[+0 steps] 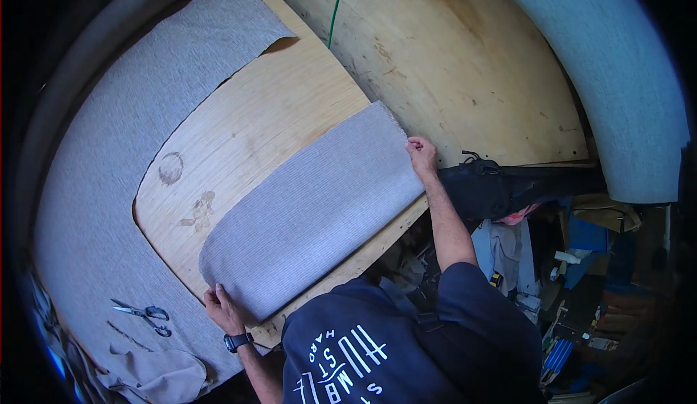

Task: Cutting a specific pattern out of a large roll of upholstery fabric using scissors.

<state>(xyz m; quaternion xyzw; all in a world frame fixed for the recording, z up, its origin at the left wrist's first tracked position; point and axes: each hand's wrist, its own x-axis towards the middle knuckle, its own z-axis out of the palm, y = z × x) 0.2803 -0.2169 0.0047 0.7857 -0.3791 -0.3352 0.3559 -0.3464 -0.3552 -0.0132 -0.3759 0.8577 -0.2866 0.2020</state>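
A grey woven fabric piece [312, 208] with a rounded left end lies folded along the near edge of the wooden table. My left hand [223, 311], with a dark watch at its wrist, pinches the rounded edge at the near left. At the far right end, the fingers of my right hand [422, 156] close on the fabric's frayed edge. To the left spreads a larger grey fabric sheet [94, 179], its cut edge curving around bare wood. Black-handled scissors [149, 314] rest on that sheet with their blades apart, left of my left hand.
A pale blue-grey fabric roll [617, 77] stands along the far right, beside a second wooden board [450, 63]. A green cord [337, 5] crosses this board. A black bag [475, 190] sits near my right forearm. Fabric scraps [160, 375] lie at the lower left; clutter fills the lower right.
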